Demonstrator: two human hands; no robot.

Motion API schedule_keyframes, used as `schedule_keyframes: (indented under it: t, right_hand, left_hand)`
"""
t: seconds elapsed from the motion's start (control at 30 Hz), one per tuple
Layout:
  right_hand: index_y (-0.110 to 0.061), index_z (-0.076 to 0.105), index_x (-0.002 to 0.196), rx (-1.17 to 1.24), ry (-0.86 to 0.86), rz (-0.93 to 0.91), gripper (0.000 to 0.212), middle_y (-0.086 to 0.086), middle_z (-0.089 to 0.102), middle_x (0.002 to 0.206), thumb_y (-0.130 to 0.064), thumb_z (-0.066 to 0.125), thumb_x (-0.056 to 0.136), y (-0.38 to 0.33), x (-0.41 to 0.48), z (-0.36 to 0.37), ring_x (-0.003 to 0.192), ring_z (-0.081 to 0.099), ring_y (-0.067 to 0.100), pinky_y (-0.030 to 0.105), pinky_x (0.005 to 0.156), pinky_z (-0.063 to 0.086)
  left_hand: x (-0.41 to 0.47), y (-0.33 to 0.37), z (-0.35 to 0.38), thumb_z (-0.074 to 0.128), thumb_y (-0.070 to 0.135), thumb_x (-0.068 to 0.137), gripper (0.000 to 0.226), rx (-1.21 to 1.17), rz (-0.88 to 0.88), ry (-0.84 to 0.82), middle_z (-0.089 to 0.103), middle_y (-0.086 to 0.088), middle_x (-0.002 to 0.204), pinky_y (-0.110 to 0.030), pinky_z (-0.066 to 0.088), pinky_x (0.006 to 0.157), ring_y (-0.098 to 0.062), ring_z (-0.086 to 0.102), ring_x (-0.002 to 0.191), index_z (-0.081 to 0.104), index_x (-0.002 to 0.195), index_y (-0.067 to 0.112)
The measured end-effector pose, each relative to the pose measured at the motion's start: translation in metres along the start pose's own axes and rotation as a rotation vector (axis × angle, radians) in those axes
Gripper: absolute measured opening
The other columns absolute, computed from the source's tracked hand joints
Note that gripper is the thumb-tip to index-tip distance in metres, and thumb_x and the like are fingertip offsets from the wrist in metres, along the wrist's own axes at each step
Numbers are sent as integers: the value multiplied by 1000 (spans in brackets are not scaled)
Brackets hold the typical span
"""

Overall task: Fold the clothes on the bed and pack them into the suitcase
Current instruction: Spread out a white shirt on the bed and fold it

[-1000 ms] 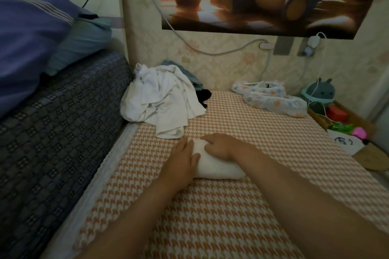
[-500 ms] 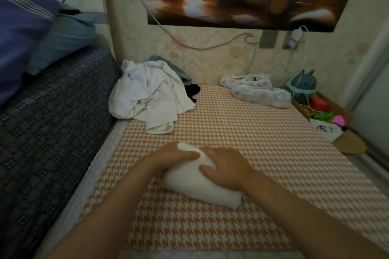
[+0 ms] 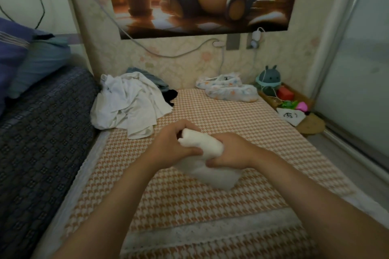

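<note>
A: Entry. Where do we have the roll (image 3: 212,174)?

B: In both hands, on the near side of the pile (image 3: 128,103) and a little right of it, well apart from it. Our left hand (image 3: 170,145) curls round the far end. Our right hand (image 3: 229,153) clamps the middle, fingers wrapped over the cloth. The near end sags toward the bed (image 3: 210,206); it is blurred, so we cannot tell whether it touches.

A: Step in hand?

B: We judge the folding of this piece done and the carry to the suitcase begun. The suitcase is not in view.

A: How do we do it well?

B: Hold both grips closed until the roll lies in the suitcase. The slack is at the near end, so we should bring the right hand under it, or the roll may open. Carry it level, without swinging. Lay it flat with the loose edge underneath, press once, then release.

A: Risk?

B: It is soft cloth, and squeezed at one end only it will likely spring open. Also note that the pile is unfolded, white on top with blue and black cloth on its far side. Most of the task is left, we judge.
</note>
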State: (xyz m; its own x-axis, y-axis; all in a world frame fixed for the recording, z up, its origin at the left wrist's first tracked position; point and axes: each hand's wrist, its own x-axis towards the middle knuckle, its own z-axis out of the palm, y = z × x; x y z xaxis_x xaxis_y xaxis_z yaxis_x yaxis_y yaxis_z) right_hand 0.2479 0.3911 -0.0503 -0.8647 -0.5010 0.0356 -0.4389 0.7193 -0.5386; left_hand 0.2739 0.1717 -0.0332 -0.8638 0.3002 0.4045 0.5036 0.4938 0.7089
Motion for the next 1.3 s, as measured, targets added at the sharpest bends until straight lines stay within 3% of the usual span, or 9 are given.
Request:
schedule_keyframes:
  t: [0.17,0.3,0.5,0.67,0.8,0.93,1.03,1.13,1.3]
  right_hand:
    - [-34,66,101,-601,455,-131,29,-7,64,90,-50,64,76,59,-42,-32,82,59,19,36,72,45]
    - [-29,64,100,-762,488,-26,32,-2,60,90,-43,72,73,114,-57,-27,84,56,24,41,76,39]
    - [-23,59,82,-597,370,-100,32,-2,48,85,-53,55,70,127,-78,-14,83,43,19,39,79,35]
    - [-18,64,73,-457,714,44,10,-1,48,85,-22,55,74,124,-64,-46,82,43,18,39,71,41]
    - [-22,71,115,-440,404,174,42,3,58,127,-28,54,76,138,-64,-44,110,53,25,40,88,49]
    - [-18,78,90,-425,202,266,60,1,72,113,-58,35,75,137,-77,-37,89,66,19,35,72,55]
    - [-23,76,112,-418,213,256,48,-1,57,141,-47,40,91,135,-96,-28,115,61,18,33,93,52]
    - [-21,48,146,-379,161,256,49,-4,32,158,-33,42,98,126,-117,-15,146,30,15,28,119,23]
    - [-15,49,144,-451,165,272,67,2,31,159,-43,33,85,112,-115,-13,149,21,20,35,123,2]
  left_hand:
    - [31,29,74,72,15,67,34,242,181,-24,55,9,98,-25,44,77,-9,52,92,59,97,23]
    - [60,25,133,77,24,71,29,405,234,-129,45,10,89,-23,29,72,-9,40,82,52,86,23]
    - [75,16,163,68,51,77,29,553,79,-461,55,10,85,-28,39,64,-12,50,76,49,85,30]
    - [95,22,159,47,28,95,34,545,-89,-575,67,-1,116,-32,48,79,-21,61,100,56,128,27]
    - [97,20,160,57,27,91,25,538,-109,-622,72,5,108,-29,53,81,-14,64,93,75,108,25]
    - [94,20,163,57,28,85,17,648,54,-433,57,-1,97,-35,47,80,-19,50,94,64,72,20]
    - [88,18,177,50,32,87,22,531,139,-416,51,-2,113,-33,40,90,-25,46,113,57,100,16]
    - [69,4,191,45,65,88,80,593,155,-575,20,1,159,-40,13,119,-24,15,147,25,152,22]
    - [49,-14,192,55,76,74,113,736,266,-534,-10,0,163,-50,-6,118,-24,-11,150,-3,156,25]
